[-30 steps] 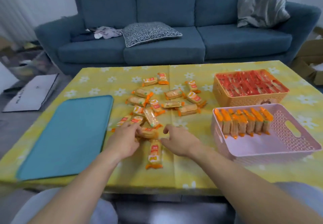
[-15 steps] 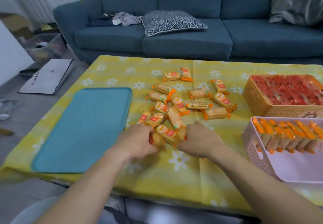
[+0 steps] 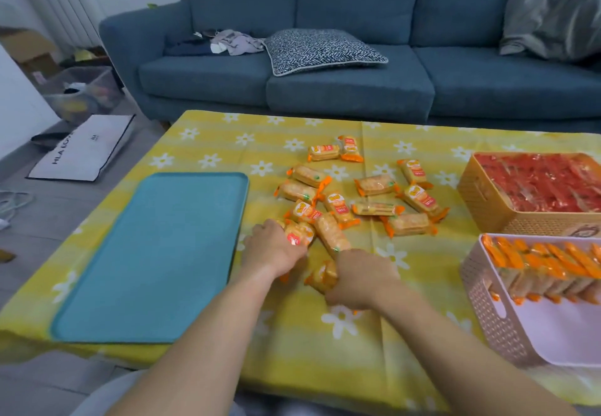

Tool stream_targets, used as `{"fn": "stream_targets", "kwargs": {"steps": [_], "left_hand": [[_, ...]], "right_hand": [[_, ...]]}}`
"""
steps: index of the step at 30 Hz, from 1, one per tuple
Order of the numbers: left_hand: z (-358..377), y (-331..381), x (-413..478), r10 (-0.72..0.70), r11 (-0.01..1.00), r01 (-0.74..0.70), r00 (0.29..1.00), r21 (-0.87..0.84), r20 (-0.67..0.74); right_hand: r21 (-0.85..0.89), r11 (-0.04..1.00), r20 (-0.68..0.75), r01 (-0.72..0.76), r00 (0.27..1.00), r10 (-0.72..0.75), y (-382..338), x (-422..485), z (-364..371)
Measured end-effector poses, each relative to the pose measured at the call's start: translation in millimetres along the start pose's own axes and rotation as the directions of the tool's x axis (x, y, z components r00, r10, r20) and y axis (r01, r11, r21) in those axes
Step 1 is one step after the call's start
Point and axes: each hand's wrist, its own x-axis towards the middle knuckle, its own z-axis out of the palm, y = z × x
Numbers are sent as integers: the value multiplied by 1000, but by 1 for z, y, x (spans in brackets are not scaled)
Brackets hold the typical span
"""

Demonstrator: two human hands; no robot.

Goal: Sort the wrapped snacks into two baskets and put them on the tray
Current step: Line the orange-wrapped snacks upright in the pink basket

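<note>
Several orange-wrapped cracker snacks point(image 3: 374, 185) lie scattered in the middle of the yellow flowered tablecloth point(image 3: 208, 142). My left hand point(image 3: 273, 246) is closed around one or two of these snacks point(image 3: 297, 232) at the near edge of the pile. My right hand point(image 3: 361, 277) grips another orange snack point(image 3: 322, 276) just in front of it. A pink basket point(image 3: 507, 328) at the right holds a row of orange snacks standing on edge. Behind it an orange basket point(image 3: 487, 201) is full of red-wrapped snacks. A teal tray point(image 3: 156, 253) lies at the left.
A blue sofa point(image 3: 357, 84) with a patterned cushion stands behind the table. On the floor at the left are a white bag, a plastic bin and cardboard boxes. The table's near edge runs just below my forearms.
Both hands have closed on snacks at the near edge of the pile, the right one drawing its snack toward me. The view has shifted left and closer.
</note>
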Motion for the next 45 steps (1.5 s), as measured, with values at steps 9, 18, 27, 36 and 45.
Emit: {"fn": "stream_targets", "kwargs": {"steps": [9, 18, 27, 36, 45], "left_hand": [[9, 9, -4, -169, 976, 177, 983, -123, 74], [17, 24, -23, -190, 475, 263, 962, -840, 194], [31, 160, -118, 155, 309, 26, 985, -951, 77], [95, 251, -186, 517, 552, -379, 855, -743, -52], [104, 262, -156, 653, 637, -639, 744, -431, -139]], "right_hand": [[693, 721, -90, 30, 995, 45, 20, 22, -5], [999, -19, 39, -39, 999, 19, 9, 3, -8], [930, 153, -359, 334, 914, 187, 125, -105, -79], [649, 759, -331, -47, 881, 337, 271, -177, -59], [659, 719, -338, -219, 769, 543, 324, -182, -64]]}}
